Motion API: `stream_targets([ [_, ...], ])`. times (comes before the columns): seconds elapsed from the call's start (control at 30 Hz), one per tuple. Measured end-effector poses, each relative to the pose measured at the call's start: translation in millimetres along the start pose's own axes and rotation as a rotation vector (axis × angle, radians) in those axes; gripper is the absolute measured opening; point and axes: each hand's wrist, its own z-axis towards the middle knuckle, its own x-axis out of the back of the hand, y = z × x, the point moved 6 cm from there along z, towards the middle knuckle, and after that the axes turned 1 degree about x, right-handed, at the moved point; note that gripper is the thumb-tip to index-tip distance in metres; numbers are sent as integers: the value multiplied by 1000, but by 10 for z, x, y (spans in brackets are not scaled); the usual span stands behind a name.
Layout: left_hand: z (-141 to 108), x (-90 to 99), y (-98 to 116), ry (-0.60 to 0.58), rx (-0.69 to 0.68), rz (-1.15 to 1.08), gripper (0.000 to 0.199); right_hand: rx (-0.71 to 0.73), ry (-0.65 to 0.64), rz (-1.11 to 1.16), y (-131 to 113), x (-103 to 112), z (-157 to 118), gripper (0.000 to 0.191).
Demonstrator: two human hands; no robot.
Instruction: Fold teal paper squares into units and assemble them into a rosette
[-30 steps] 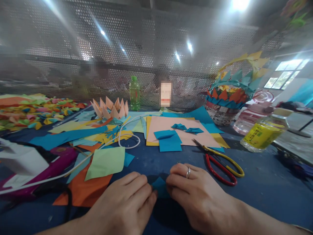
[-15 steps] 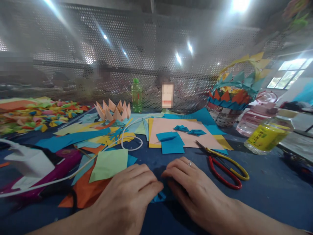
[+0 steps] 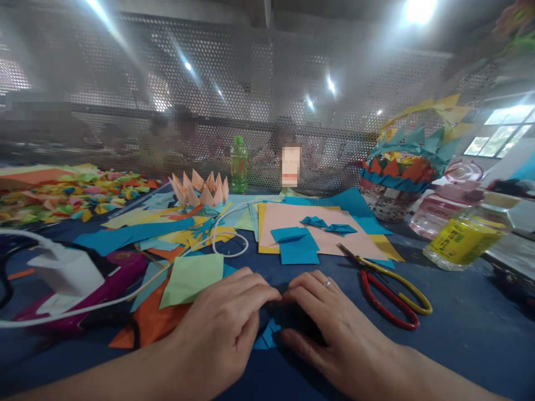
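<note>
A small folded blue paper (image 3: 268, 337) lies on the table between my hands, part of it hidden under my left hand. My left hand (image 3: 232, 317) is closed over its left side, fingers bent and thumb against it. Close by on the right, my right hand (image 3: 324, 317) has its thumb spread from the fingers. Its fingertips come near the left ones just beyond the paper, and I see nothing between its fingers. Further off, a blue sheet (image 3: 296, 248) and two small folded blue pieces (image 3: 340, 228) rest on a pink sheet (image 3: 276, 214).
Scissors (image 3: 393, 289) with red and yellow handles lie right. At left are green paper (image 3: 192, 278), orange paper (image 3: 154, 320) and a purple power strip (image 3: 121, 273) with a white cable. A pink paper crown (image 3: 200, 192), bottles (image 3: 463, 234) and a decorated basket (image 3: 384, 195) stand behind.
My right thumb has moved away from its fingers, and more of the folded blue paper shows between my hands. The whole scene has shifted slightly right as the camera turned.
</note>
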Motion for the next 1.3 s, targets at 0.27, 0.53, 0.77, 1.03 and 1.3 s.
stream_targets([
  [0.27, 2, 2, 10, 1, -1, 29, 30, -36, -16, 38, 3, 3, -1, 26],
  [0.53, 25, 50, 44, 32, -7, 47, 27, -88, 52, 129, 26, 41, -6, 25],
  [0.77, 27, 48, -49, 49, 8, 70, 28, -105, 245, 193, 256, 222, 37, 19],
  [1.03, 72, 96, 24, 93, -37, 100, 26, -290, 616, -16, 1035, 931, 148, 30],
  [1.3, 39, 26, -49, 69, -45, 99, 29, -491, 605, -135, 1710, 1135, 9, 22],
])
